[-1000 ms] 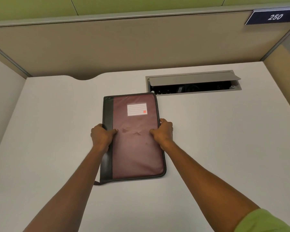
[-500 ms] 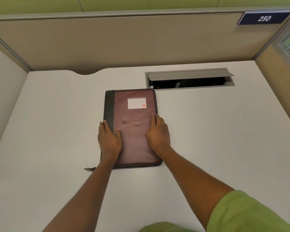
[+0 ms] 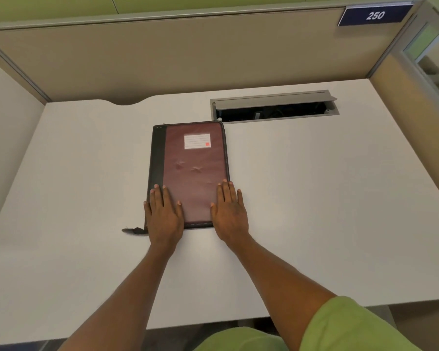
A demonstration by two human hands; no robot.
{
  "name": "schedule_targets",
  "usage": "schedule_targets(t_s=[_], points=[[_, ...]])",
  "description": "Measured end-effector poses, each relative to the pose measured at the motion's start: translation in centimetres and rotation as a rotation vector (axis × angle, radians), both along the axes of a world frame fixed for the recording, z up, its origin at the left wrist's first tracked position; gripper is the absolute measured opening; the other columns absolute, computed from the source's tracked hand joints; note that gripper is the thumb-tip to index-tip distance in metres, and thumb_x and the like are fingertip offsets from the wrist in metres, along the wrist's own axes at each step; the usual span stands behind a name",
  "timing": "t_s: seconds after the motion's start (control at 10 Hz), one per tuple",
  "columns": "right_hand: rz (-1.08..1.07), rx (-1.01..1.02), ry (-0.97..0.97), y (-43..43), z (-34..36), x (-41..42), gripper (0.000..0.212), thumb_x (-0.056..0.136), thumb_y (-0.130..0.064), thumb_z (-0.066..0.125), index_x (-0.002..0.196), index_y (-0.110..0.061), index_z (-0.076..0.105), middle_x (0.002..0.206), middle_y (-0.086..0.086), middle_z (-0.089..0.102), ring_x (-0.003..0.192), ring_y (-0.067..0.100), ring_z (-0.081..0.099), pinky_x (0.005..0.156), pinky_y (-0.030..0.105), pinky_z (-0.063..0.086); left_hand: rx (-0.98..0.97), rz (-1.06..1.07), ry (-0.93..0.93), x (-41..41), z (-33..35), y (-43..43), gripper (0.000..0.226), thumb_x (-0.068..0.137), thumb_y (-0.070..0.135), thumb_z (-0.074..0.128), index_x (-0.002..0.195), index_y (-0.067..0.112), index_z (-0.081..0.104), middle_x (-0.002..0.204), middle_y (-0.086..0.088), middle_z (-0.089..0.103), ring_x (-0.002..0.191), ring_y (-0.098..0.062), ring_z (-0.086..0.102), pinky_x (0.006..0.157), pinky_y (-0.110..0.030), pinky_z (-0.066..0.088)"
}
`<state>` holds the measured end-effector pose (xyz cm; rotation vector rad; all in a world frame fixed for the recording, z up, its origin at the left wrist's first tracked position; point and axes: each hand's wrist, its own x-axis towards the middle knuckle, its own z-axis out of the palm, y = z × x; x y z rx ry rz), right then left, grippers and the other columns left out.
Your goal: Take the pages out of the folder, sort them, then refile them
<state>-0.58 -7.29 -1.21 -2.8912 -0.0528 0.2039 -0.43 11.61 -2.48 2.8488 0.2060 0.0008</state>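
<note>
Both hands are flat, fingers straight and gripping nothing: the left hand (image 3: 162,216) presses the near-left corner of the maroon fabric zip folder with the black spine strip (image 3: 190,171), the right hand (image 3: 230,211) the near-right edge. It lies closed mid-desk on the white desk (image 3: 314,198), so I'd pin it with one palm and run the dark zipper pull tab (image 3: 133,230) around, though I can't tell if it's already partly unzipped.

White tabletop (image 3: 314,198) with open cable tray (image 3: 274,107) at far edge; beige partition (image 3: 188,57) behind carries sign "250" (image 3: 375,15).
</note>
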Motion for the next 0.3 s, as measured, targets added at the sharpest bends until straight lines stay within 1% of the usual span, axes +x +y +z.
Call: schedule_targets(t_s=[0.1, 0.2, 0.3], points=[[-0.002, 0.019, -0.001, -1.8, 0.2, -1.5, 0.065, 0.109, -0.041, 0.029, 0.163, -0.008, 0.014, 0.170, 0.013, 0.013, 0.158, 0.028, 0.012, 0.128, 0.047, 0.011, 0.017, -0.049, -0.023, -1.6, 0.0, -1.6, 0.065, 0.111, 0.042, 0.023, 0.164, 0.005, 0.021, 0.172, -0.017, 0.020, 0.160, -0.032, 0.015, 0.130, -0.054, 0.009], [-0.002, 0.042, -0.012, -4.4, -0.1, -3.1, 0.067, 0.108, -0.045, 0.028, 0.163, -0.008, 0.014, 0.170, 0.013, 0.011, 0.158, 0.028, 0.009, 0.128, 0.047, 0.010, 0.010, -0.108, -0.057, -3.6, -0.3, -4.1, 0.068, 0.110, 0.045, 0.019, 0.165, 0.005, 0.020, 0.173, -0.015, 0.019, 0.161, -0.029, 0.012, 0.131, -0.053, 0.005], [-0.033, -0.001, -0.018, -7.4, -0.2, -3.9, 0.072, 0.107, -0.051, 0.027, 0.163, -0.009, 0.011, 0.171, 0.012, 0.005, 0.159, 0.027, 0.005, 0.128, 0.047, 0.008, -0.004, -0.165, -0.061, -4.5, -0.5, -7.1, 0.068, 0.110, 0.045, 0.017, 0.165, 0.006, 0.018, 0.174, -0.013, 0.015, 0.162, -0.026, 0.007, 0.131, -0.053, 0.003]])
